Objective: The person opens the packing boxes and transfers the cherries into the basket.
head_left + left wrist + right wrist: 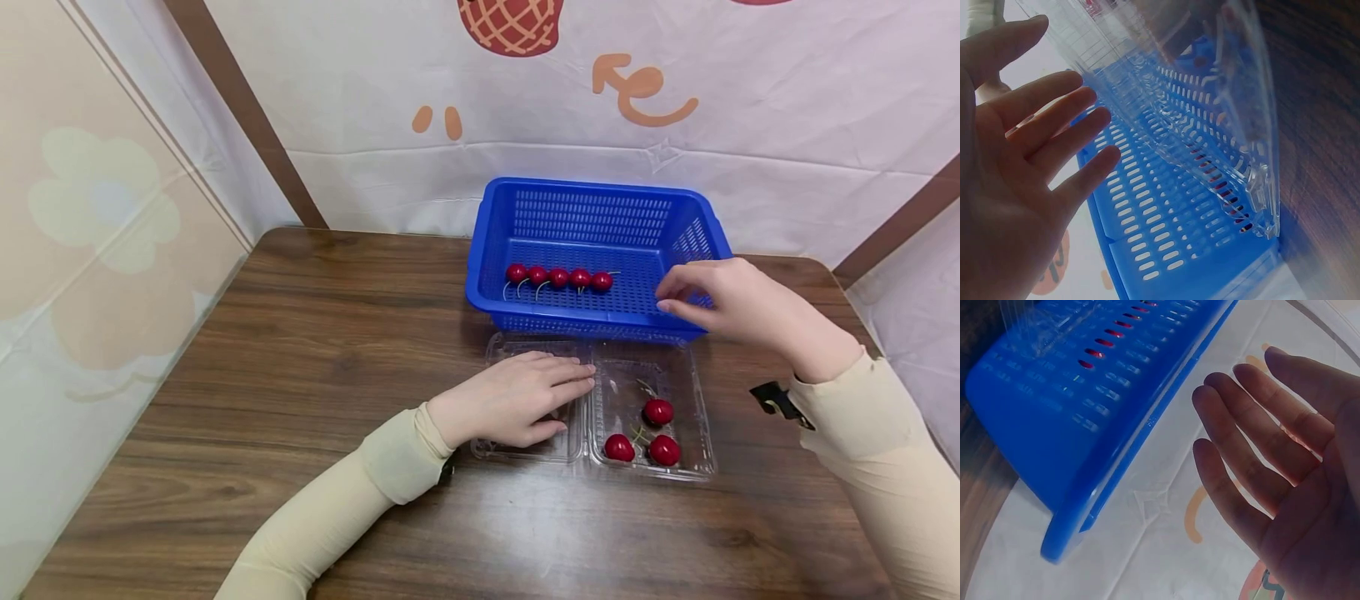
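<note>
My left hand [517, 398] lies over the left half of a hinged clear plastic clamshell box [701, 417], its fingers extended. In the left wrist view the fingers [1085, 125] are spread beside the clear plastic and grip nothing. Three red cherries [658, 412] with green stems sit in the box's right half. Behind it stands a blue slotted basket [592, 316], where several cherries [558, 277] line up in a row. Over the basket's right end hovers my right hand [720, 300], fingers loosely bent and holding nothing; the right wrist view shows its bare palm [1310, 506].
A brown wooden table [337, 333] carries the box and basket. Right behind the basket hangs a pale printed cloth [360, 183], and another cloth panel [97, 250] borders the table's left side. A black strap [782, 403] shows at the right sleeve.
</note>
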Available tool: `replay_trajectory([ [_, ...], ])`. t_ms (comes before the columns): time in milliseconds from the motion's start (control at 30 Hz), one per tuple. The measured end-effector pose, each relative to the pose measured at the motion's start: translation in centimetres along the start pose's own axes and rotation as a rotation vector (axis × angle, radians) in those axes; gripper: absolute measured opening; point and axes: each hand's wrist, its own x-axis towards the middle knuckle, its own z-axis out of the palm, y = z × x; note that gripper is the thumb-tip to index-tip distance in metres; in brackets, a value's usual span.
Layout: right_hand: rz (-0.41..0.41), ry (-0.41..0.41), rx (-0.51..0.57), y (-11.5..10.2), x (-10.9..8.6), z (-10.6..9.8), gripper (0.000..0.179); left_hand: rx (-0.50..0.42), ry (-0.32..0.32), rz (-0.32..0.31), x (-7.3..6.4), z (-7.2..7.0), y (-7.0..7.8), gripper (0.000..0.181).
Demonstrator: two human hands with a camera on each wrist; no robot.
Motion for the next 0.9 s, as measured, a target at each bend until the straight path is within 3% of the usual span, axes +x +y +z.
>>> replay_trajectory([
  [433, -0.039, 0.067, -0.008, -1.1, -1.8, 0.2, 0.017, 0.014, 0.002, 0.011, 0.1, 0.2, -0.1, 0.060],
  [900, -0.050, 0.043, 0.044, -2.5, -2.8, 2.1, 0.014, 0.006, 0.019, 0.019, 0.1, 0.2, -0.2, 0.060],
])
